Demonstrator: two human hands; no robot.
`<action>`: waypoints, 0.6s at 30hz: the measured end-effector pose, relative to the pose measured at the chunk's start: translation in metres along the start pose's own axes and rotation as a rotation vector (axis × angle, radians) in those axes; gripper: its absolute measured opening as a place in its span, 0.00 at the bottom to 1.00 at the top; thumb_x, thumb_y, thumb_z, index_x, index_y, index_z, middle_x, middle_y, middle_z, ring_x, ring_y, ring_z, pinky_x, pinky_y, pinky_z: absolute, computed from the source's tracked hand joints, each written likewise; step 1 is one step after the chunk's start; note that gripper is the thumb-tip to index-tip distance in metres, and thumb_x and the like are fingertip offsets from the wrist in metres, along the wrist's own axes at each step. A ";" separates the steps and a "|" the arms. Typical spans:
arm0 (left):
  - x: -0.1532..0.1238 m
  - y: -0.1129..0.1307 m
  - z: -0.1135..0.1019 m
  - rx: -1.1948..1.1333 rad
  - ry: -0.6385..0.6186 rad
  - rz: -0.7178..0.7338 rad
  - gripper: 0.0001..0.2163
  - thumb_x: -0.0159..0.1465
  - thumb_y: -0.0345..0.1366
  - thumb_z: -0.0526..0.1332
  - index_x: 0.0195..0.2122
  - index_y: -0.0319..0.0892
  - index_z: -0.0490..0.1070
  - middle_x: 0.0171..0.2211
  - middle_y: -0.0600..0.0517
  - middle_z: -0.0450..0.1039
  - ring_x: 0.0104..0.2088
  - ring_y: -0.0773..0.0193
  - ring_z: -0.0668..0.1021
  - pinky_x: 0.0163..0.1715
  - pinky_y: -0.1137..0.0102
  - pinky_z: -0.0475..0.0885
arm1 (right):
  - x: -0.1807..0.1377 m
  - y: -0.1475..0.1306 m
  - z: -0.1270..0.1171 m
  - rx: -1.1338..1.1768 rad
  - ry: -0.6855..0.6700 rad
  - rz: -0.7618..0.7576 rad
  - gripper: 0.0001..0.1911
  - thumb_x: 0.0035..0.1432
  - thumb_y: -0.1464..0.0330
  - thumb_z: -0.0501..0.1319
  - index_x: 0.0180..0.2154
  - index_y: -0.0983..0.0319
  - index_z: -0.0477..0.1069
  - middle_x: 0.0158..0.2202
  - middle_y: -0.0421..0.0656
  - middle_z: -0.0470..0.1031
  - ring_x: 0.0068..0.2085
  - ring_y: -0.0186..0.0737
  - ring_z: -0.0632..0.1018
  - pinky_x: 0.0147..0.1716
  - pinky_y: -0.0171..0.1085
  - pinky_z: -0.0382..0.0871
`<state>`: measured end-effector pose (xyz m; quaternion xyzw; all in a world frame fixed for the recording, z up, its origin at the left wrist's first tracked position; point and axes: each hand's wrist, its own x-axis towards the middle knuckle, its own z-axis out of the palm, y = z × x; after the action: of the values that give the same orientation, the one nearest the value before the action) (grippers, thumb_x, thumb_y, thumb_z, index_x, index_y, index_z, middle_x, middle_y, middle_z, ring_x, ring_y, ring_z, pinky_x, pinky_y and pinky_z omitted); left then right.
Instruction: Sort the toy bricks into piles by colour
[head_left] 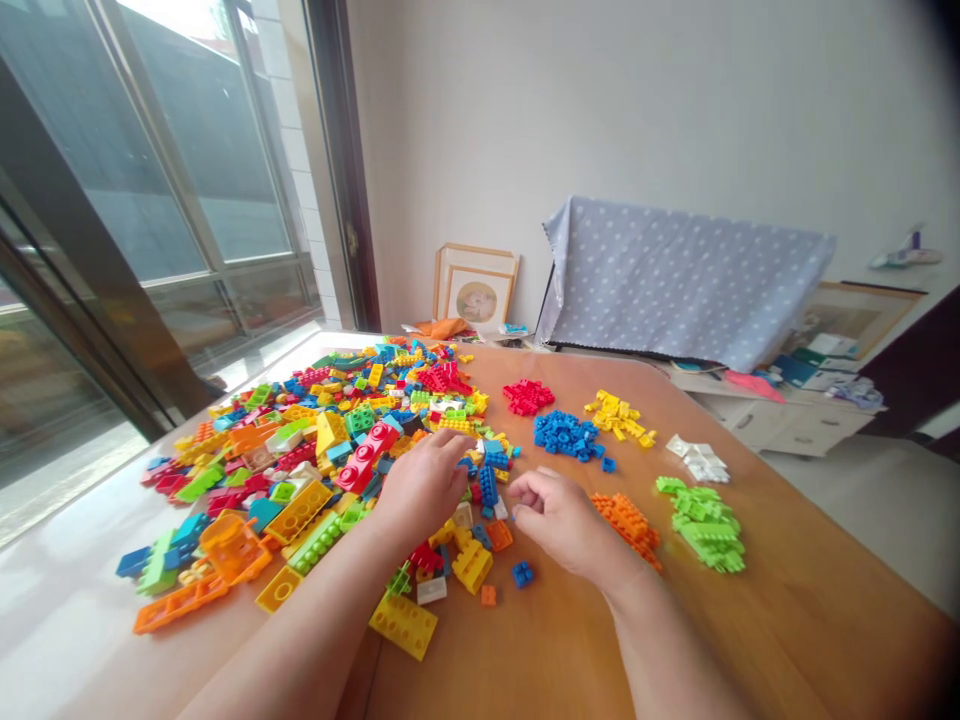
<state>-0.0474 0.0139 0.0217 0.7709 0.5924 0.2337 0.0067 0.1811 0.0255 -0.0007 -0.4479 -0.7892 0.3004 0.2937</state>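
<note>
A big mixed pile of toy building bricks (300, 440) in many colours and sizes covers the left half of the table. My left hand (429, 482) rests over its right edge, fingers apart and reaching forward, with no brick visible in them. Just beyond its fingertips lie blue bricks (488, 486). My right hand (559, 522) hovers right of the pile, fingers curled in and thumb near them; whatever they hold is hidden. Below it are a small blue brick (523, 574) and an orange brick (489, 596). A yellow brick (472, 566) sits between the two hands.
Single-colour heaps stand on the wooden table (810, 600) to the right: red (528, 397), blue (565, 435), yellow (619, 416), white (699, 459), orange (627, 528) and green (705, 528). Behind are a cloth-covered object (675, 280) and a picture frame (477, 285).
</note>
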 end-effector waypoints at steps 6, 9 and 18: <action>0.000 0.006 -0.004 0.027 -0.034 -0.027 0.15 0.69 0.36 0.53 0.53 0.51 0.73 0.50 0.50 0.77 0.49 0.56 0.79 0.38 0.67 0.72 | -0.018 -0.015 -0.028 -0.136 -0.229 0.014 0.08 0.53 0.74 0.61 0.35 0.59 0.76 0.35 0.39 0.74 0.35 0.36 0.75 0.34 0.33 0.64; 0.000 0.005 -0.004 0.001 -0.057 -0.025 0.14 0.68 0.35 0.53 0.50 0.50 0.74 0.48 0.50 0.78 0.48 0.56 0.80 0.40 0.67 0.72 | -0.022 -0.015 -0.030 -0.169 -0.316 0.021 0.09 0.52 0.73 0.62 0.37 0.59 0.77 0.36 0.39 0.75 0.35 0.36 0.75 0.33 0.33 0.63; -0.001 0.005 -0.001 -0.057 -0.052 -0.018 0.12 0.69 0.38 0.53 0.47 0.50 0.75 0.47 0.50 0.79 0.46 0.56 0.81 0.38 0.68 0.71 | -0.028 -0.013 -0.020 -0.223 -0.394 -0.072 0.11 0.49 0.75 0.62 0.35 0.57 0.78 0.35 0.39 0.76 0.34 0.38 0.74 0.32 0.34 0.63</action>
<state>-0.0440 0.0110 0.0236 0.7708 0.5922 0.2303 0.0464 0.2008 -0.0007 0.0168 -0.3818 -0.8752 0.2822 0.0932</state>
